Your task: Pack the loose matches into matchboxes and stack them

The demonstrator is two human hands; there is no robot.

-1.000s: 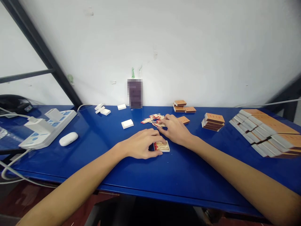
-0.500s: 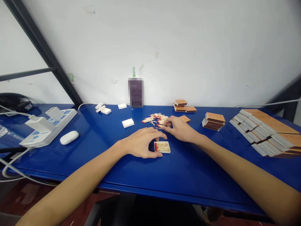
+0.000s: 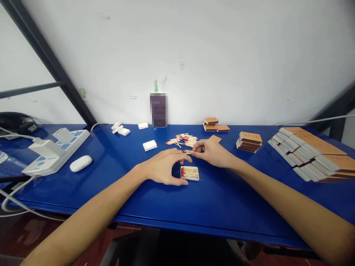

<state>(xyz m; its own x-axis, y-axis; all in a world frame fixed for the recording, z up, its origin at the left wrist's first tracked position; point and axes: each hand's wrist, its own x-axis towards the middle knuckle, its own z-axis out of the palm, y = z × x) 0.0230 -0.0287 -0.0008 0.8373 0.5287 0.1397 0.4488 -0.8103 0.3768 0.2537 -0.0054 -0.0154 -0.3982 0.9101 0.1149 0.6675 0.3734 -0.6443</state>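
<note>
A small white matchbox tray (image 3: 190, 178) lies on the blue table, with red-headed matches (image 3: 190, 172) in it, heads to the left. My left hand (image 3: 166, 168) curves around the tray's left side, thumb and fingers apart, gripping nothing. Above the tray, my right hand (image 3: 212, 152) pinches a few matches (image 3: 188, 151) between thumb and fingertips, their red heads pointing left. Just behind it spreads a loose pile of matches (image 3: 183, 139). An orange matchbox (image 3: 215, 138) is partly hidden behind my right hand.
Stacked matchboxes (image 3: 249, 142) and a larger block of them (image 3: 313, 151) stand at the right; several more (image 3: 212, 125) sit by the wall. White trays (image 3: 150, 145) lie left of the pile. A power strip (image 3: 58, 151) and white earbud case (image 3: 80, 163) are farther left.
My right hand has drawn back slightly from the pile toward me, with a few matches in its fingers. My left hand stays beside the tray. The view has shifted a little.
</note>
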